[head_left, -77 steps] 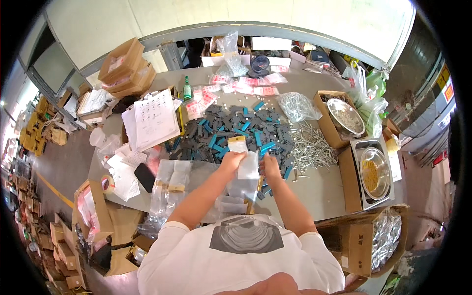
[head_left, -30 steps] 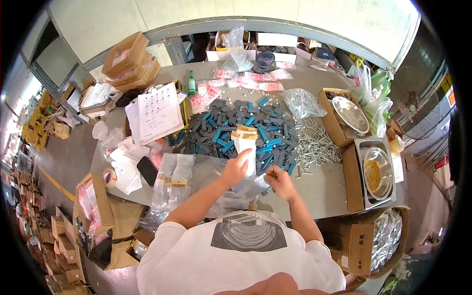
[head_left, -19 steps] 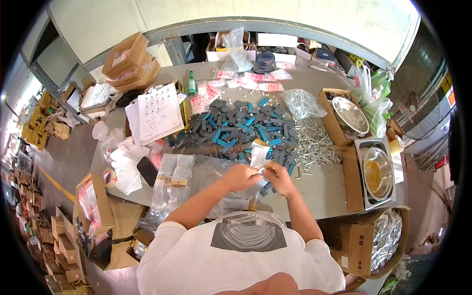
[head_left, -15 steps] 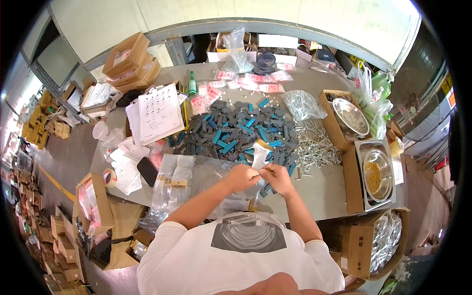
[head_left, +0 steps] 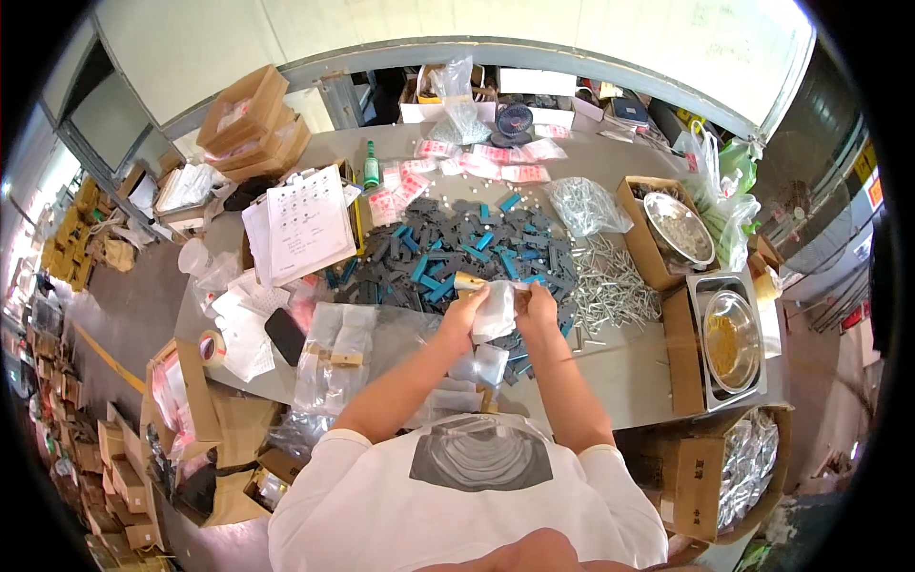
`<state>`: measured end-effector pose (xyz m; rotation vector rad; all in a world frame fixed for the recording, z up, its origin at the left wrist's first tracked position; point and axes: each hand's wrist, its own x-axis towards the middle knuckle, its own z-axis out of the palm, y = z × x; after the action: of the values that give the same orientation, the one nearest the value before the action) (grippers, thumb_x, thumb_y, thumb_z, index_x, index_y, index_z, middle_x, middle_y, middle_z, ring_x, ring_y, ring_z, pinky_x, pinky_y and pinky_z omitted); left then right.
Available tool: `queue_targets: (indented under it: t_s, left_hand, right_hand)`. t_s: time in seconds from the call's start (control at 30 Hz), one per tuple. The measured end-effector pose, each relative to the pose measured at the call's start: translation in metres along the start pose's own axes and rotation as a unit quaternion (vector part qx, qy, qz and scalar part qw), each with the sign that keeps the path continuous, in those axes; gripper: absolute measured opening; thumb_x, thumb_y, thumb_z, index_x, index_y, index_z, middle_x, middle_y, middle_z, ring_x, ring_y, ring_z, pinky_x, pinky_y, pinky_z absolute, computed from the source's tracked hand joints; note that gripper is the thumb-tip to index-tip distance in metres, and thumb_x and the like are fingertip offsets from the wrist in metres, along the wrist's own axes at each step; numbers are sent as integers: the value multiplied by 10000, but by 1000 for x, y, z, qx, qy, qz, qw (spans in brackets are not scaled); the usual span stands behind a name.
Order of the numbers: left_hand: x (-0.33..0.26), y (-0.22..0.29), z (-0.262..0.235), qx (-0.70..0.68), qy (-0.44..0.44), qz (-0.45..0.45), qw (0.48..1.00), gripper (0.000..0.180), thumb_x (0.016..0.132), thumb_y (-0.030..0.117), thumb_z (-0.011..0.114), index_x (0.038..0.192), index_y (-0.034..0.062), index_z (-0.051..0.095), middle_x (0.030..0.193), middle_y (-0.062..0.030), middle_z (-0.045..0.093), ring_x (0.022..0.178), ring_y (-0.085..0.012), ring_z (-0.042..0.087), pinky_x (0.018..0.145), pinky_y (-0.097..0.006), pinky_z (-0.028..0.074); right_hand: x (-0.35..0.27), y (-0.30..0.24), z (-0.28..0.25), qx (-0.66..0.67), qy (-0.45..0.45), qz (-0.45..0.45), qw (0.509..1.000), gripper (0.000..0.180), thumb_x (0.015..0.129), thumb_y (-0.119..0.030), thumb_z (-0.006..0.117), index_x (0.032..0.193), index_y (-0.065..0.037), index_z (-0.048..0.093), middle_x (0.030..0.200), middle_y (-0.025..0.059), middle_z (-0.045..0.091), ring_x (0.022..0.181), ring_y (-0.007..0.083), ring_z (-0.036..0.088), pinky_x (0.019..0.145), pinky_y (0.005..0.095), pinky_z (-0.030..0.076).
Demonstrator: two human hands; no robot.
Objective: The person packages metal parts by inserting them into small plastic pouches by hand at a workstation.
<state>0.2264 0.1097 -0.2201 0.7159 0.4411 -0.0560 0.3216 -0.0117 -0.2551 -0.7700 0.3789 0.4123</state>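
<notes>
Presently, in the head view, the left hand [head_left: 464,318] has its grip clamped on a white bag [head_left: 495,315], above the dark and blue pieces [head_left: 457,243] on the tabletop [head_left: 620,372]. The right hand [head_left: 538,309] is at the bag's right edge; whether its grip is clamped, I cannot tell.

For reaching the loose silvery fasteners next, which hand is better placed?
Probably the right hand: it is nearer the pile of silvery fasteners, on its own side, while the left hand is farther away and grips the small plastic bag.
</notes>
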Motion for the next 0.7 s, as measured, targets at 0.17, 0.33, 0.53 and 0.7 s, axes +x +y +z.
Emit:
queue_targets:
  t_s: [0.17,0.33,0.53,0.7]
  left_hand:
    - [-11,27,11,41,-55,-38,997,339,826,116,591,1126,-27,524,1029,-120,606,901,-234,615,794,-358,501]
    - [-11,34,-4,102,-55,36,993,357,798,20,556,1148,-24,499,1029,-131,604,919,-242,611,790,-370,496]
    - [-17,30,3,200,17,271,941,621,786,-8,524,1322,208,295,1042,-121,535,923,-283,570,851,-343,443]
    - [-17,29,-24,520,-31,329,788,341,803,71,482,1138,51,544,1020,-193,612,914,-269,612,801,-341,467]
  right_hand:
    - [3,-4,19,-47,2,-4,999,193,947,-175,354,942,-11,457,875,128,554,755,242,600,630,367,509]
    - [-30,-15,21,-144,-7,65,987,322,905,-335,485,1002,-29,503,900,94,566,780,240,581,716,375,485]
    - [-61,8,-46,-770,-233,-80,589,325,743,-288,676,887,-12,581,855,125,608,819,275,595,724,383,468]
    - [-80,12,-68,-769,-186,-122,599,310,665,-187,729,876,-11,585,835,136,627,800,281,607,714,367,473]
